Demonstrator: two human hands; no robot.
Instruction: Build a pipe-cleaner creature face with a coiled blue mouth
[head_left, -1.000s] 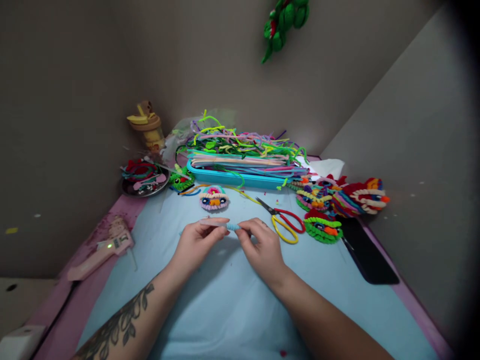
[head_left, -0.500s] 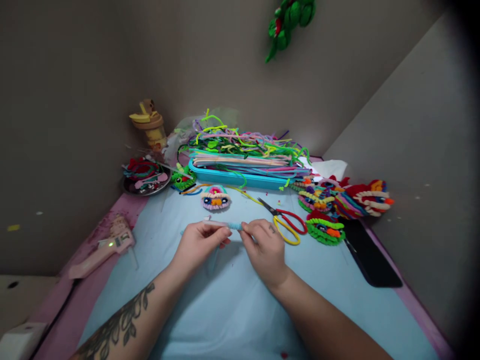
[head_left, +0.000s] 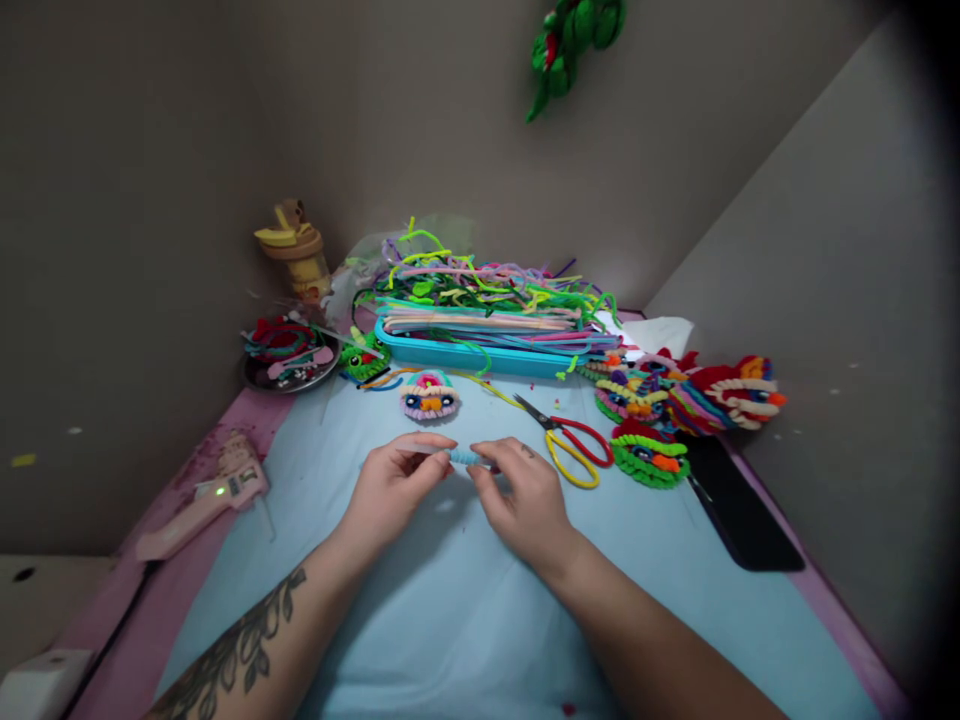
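Both my hands meet over the middle of the light blue mat (head_left: 450,620). My left hand (head_left: 394,487) pinches one end of a short light blue pipe cleaner coil (head_left: 465,457). From the other side my right hand (head_left: 525,497) closes its fingertips on the same coil. The coil is held just above the mat. Just beyond my hands lies a small pink and purple pipe cleaner face (head_left: 429,397).
A teal tray (head_left: 480,357) heaped with coloured pipe cleaners stands at the back. Red and yellow scissors (head_left: 570,445) lie to the right, with several finished pipe cleaner figures (head_left: 679,400) and a black phone (head_left: 739,520). A pink glue gun (head_left: 202,495) and a metal dish (head_left: 289,360) are left.
My hands stay together on the blue coil, with only small finger shifts. The view moves slightly.
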